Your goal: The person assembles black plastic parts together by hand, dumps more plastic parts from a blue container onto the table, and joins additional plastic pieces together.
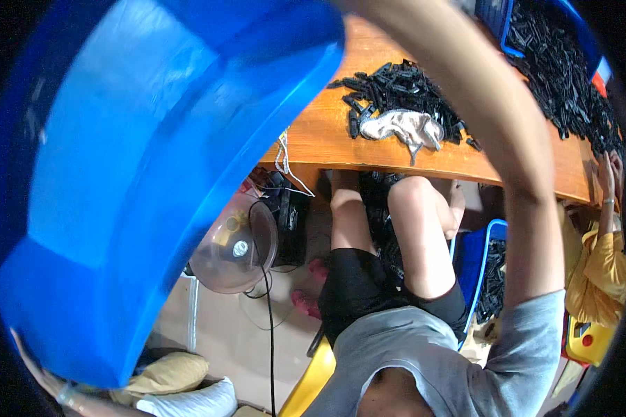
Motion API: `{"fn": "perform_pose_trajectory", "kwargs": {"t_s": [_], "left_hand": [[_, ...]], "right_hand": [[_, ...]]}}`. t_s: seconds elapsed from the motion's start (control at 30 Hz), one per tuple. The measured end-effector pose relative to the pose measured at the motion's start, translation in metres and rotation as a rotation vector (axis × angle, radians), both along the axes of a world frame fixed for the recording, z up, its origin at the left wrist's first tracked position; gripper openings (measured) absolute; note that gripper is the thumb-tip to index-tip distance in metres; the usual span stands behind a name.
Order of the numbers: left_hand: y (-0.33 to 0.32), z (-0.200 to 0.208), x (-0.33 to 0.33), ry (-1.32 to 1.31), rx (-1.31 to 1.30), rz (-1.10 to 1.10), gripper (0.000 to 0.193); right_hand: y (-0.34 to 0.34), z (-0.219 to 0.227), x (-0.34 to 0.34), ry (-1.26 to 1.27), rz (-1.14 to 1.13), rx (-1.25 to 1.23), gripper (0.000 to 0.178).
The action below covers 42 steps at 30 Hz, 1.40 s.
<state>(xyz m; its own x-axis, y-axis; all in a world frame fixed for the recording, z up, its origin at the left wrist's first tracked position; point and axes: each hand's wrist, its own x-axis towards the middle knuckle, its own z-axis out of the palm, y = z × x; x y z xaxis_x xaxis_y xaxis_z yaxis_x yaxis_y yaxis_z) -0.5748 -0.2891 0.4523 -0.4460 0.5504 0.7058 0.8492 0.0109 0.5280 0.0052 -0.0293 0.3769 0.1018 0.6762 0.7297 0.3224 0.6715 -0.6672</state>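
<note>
A large blue plastic bin [118, 174] is lifted and tilted, filling the left side of the view. My left hand [35, 365] grips its lower end, with the fingers partly hidden. My right forearm [480, 76] arches over the table toward the bin's upper end, but the right hand lies beyond the top edge of view. On the wooden table [313, 142], a pile of small black plastic parts [410, 87] sits below that arm. A crumpled silvery-grey cloth [403, 128] rests against the pile's near side.
More black parts [556, 76] spread from a blue bin at the far right, where another person's hand [608, 174] touches them. Beside my legs stands a blue bin [476, 250] holding black parts. A round translucent fan [233, 243], a black cable [271, 347] and sacks [188, 399] are at left.
</note>
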Motion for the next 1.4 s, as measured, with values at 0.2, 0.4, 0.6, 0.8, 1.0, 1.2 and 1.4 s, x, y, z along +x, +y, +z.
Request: {"fn": "perform_pose_trajectory", "kwargs": {"t_s": [0.2,0.4,0.6,0.8,1.0,1.2,1.4], "left_hand": [[-0.025,0.013,-0.01,-0.24,-0.139,0.137,0.077],[-0.051,0.008,0.024,-0.538,-0.183,0.302,0.078],[-0.055,0.008,0.092,-0.432,-0.227,0.492,0.074],[-0.078,-0.01,0.052,-0.421,-0.305,0.513,0.075],[-0.087,0.021,0.09,-0.41,-0.224,0.532,0.062],[-0.083,0.07,0.089,-0.148,-0.277,0.671,0.065],[-0.079,0.055,0.118,-0.236,-0.214,0.645,0.069]], "right_hand": [[0.086,-0.102,-0.104,0.163,0.13,-0.114,0.046],[0.093,-0.21,-0.16,0.116,0.41,-0.554,0.048],[0.079,-0.255,-0.17,-0.017,0.646,-0.785,0.044],[0.095,-0.25,-0.191,-0.011,0.804,-0.867,0.05],[-0.022,-0.34,-0.213,1.408,1.574,-1.259,0.071],[-0.053,-0.339,-0.264,1.577,1.382,-1.367,0.069],[-0.125,-0.256,-0.275,0.904,1.324,-1.55,0.052]]}}
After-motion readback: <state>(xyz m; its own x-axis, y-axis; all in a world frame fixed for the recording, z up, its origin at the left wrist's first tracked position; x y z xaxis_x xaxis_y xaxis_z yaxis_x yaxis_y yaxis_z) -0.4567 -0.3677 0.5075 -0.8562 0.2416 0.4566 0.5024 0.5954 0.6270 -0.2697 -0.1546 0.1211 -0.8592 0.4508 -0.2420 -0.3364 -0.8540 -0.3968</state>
